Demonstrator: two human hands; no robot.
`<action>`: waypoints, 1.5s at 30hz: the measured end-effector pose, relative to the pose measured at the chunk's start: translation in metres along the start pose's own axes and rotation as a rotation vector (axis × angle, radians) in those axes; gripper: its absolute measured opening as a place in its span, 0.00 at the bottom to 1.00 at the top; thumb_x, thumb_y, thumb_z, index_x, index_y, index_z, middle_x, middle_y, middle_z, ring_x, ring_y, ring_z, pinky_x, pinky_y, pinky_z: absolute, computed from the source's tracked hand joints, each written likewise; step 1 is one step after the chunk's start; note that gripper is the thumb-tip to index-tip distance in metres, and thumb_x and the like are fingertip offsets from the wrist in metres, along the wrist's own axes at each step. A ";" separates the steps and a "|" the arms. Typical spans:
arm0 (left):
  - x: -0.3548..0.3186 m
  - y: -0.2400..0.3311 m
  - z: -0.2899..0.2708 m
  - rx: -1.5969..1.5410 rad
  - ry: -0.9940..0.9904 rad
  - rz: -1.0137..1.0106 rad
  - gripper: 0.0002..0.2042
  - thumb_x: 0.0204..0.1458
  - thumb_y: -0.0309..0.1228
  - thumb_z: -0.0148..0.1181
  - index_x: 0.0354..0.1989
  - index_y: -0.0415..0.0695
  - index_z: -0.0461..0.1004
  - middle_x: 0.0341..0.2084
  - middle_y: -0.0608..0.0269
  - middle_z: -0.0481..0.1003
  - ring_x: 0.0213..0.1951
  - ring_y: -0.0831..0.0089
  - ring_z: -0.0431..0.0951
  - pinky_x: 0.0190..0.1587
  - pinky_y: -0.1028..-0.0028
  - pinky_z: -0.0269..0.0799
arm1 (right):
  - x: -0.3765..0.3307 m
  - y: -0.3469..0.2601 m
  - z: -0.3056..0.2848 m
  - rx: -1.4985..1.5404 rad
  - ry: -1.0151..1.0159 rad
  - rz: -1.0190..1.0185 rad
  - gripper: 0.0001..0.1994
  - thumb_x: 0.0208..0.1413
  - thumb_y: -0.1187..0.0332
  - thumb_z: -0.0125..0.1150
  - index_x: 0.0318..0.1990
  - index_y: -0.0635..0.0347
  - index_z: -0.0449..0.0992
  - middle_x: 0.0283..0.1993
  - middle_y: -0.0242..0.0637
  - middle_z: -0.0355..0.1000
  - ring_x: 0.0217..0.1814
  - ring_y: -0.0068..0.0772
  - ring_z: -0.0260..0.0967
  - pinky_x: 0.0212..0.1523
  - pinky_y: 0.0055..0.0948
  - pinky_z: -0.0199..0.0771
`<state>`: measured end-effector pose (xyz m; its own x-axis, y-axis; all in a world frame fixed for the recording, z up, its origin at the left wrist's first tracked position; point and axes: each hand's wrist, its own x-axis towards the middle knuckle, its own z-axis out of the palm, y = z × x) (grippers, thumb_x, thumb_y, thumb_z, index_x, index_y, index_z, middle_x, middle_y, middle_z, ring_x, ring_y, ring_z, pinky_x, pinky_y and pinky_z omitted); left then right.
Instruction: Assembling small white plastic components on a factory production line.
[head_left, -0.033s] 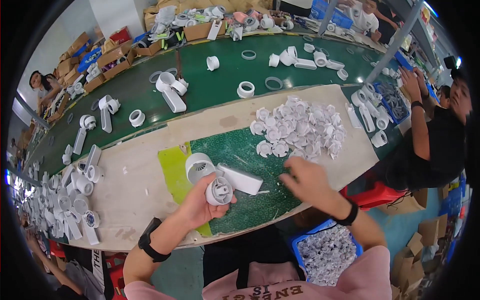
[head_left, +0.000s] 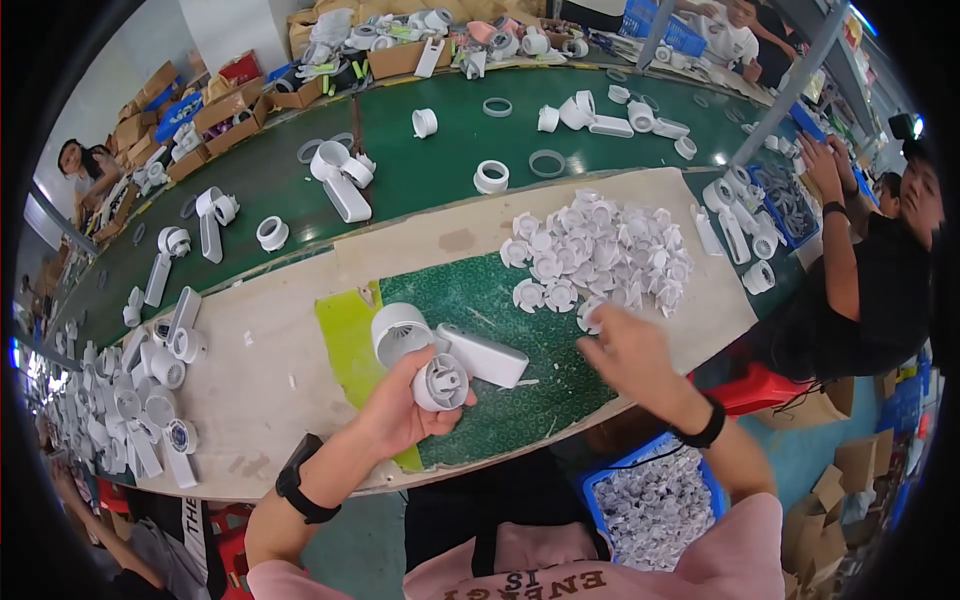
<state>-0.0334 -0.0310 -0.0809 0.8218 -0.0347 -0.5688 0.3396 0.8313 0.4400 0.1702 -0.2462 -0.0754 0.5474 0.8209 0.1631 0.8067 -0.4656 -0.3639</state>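
Note:
My left hand [head_left: 410,405] is closed around a white plastic handheld fan [head_left: 440,382], held over the green mat. Its round housing faces up and shows ribs and a hub inside. The fan's wide ring-shaped head [head_left: 398,332] and long handle [head_left: 486,358] lie just beyond my fingers. My right hand [head_left: 640,360] hovers at the near edge of a pile of small white notched round caps [head_left: 595,250]. Its thumb and forefinger are apart, beside one cap [head_left: 590,314], and nothing shows between them. The curled other fingers are partly hidden.
More white fan parts [head_left: 150,390] are heaped at the left. Beyond the board runs a green conveyor belt [head_left: 430,170] with fan bodies and rings. A blue crate [head_left: 655,500] of small parts stands below the table edge. A co-worker [head_left: 870,240] sits at the right by a red stool [head_left: 750,390].
My right hand has shifted slightly right and toward the pile, uncovering a cap at its near edge. My left hand and the fan stay almost still.

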 end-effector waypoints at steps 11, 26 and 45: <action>0.009 -0.014 0.018 0.087 -0.026 0.008 0.24 0.57 0.51 0.38 0.34 0.40 0.71 0.26 0.51 0.76 0.17 0.73 0.69 0.16 0.77 0.60 | 0.008 0.031 0.003 -0.161 -0.033 -0.253 0.22 0.46 0.67 0.65 0.47 0.62 0.66 0.32 0.46 0.70 0.32 0.48 0.70 0.31 0.40 0.70; 0.006 -0.038 0.051 0.431 0.134 0.243 0.26 0.57 0.57 0.32 0.30 0.47 0.69 0.14 0.68 0.67 0.12 0.82 0.59 0.14 0.81 0.49 | -0.017 -0.079 0.008 1.403 -0.514 0.356 0.13 0.59 0.64 0.56 0.31 0.56 0.56 0.25 0.32 0.69 0.25 0.15 0.64 0.22 0.16 0.63; -0.009 -0.041 0.061 0.740 0.197 0.691 0.18 0.60 0.38 0.39 0.41 0.33 0.68 0.24 0.56 0.74 0.26 0.71 0.75 0.29 0.71 0.71 | -0.024 -0.067 0.019 1.215 -0.432 0.000 0.18 0.64 0.59 0.44 0.28 0.66 0.67 0.25 0.31 0.58 0.25 0.19 0.61 0.25 0.21 0.59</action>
<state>-0.0270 -0.0990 -0.0513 0.8778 0.4678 -0.1037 0.0729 0.0835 0.9938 0.0989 -0.2280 -0.0725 0.2470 0.9670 -0.0620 -0.0374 -0.0544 -0.9978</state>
